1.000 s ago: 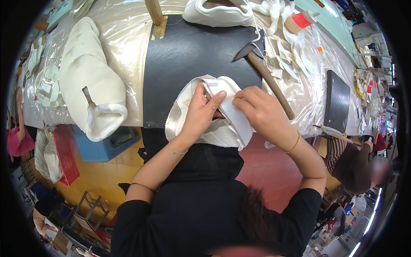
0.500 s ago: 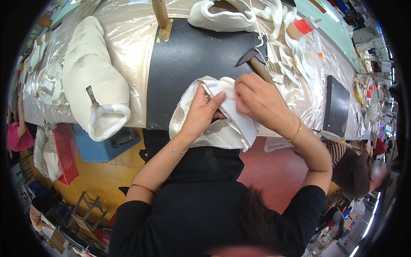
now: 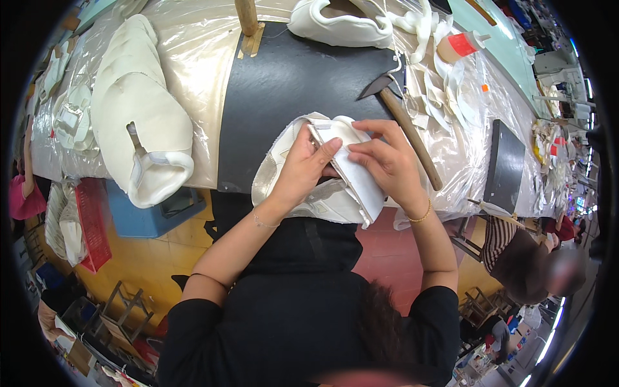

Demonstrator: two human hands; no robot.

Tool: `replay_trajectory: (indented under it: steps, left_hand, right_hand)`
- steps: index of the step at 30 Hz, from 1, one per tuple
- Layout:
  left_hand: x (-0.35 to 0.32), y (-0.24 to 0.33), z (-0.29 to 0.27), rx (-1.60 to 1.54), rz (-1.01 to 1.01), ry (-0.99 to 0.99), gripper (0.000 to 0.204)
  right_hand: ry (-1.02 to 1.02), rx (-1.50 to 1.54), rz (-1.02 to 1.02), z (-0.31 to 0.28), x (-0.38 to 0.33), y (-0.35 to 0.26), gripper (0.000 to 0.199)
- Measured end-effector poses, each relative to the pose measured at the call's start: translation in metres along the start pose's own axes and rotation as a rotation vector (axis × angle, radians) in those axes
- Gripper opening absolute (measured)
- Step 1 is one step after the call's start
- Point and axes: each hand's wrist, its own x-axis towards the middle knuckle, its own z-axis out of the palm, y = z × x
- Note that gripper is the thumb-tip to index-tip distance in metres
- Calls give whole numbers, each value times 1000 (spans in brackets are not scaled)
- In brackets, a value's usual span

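Observation:
A white padded shoe upper point(image 3: 277, 164), with a stiff white flap point(image 3: 371, 184) folded along it, lies over the front edge of a black board. My left hand point(image 3: 306, 161) grips its middle, thumb on top at the fold and the other fingers tucked inside. At the flap's upper part, my right hand point(image 3: 387, 158) has bent fingertips on the white material, the top finger lifted apart from the others. Just right of this hand lies a wooden-handled hammer point(image 3: 409, 129), its dark head pointing away from me.
The black board point(image 3: 277, 77) covers the middle of the plastic-wrapped table. A finished-looking white upper point(image 3: 338, 26) sits at its far edge, a long stack of nested white uppers point(image 3: 138, 109) at left. White scraps point(image 3: 442, 90), a squeeze bottle point(image 3: 461, 46) and a dark slab point(image 3: 506, 164) are at right.
My right hand has opened up somewhat from a tight pinch, and its forearm has swung in toward my body, uncovering the hammer handle. My left hand keeps its grip.

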Motion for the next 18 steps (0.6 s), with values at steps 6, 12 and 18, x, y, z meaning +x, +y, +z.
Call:
replay_trajectory:
  steps: [6, 12, 18]
  left_hand:
    - [-1, -1, 0, 54, 16, -7, 35]
    - [-3, 0, -1, 142, 16, 2, 35]
    - [0, -1, 0, 184, 22, -11, 37]
  right_hand:
    - [115, -140, -49, 10, 0, 0, 13]
    - [207, -21, 139, 19, -8, -3, 10]
    - [339, 150, 269, 26, -19, 5, 14]
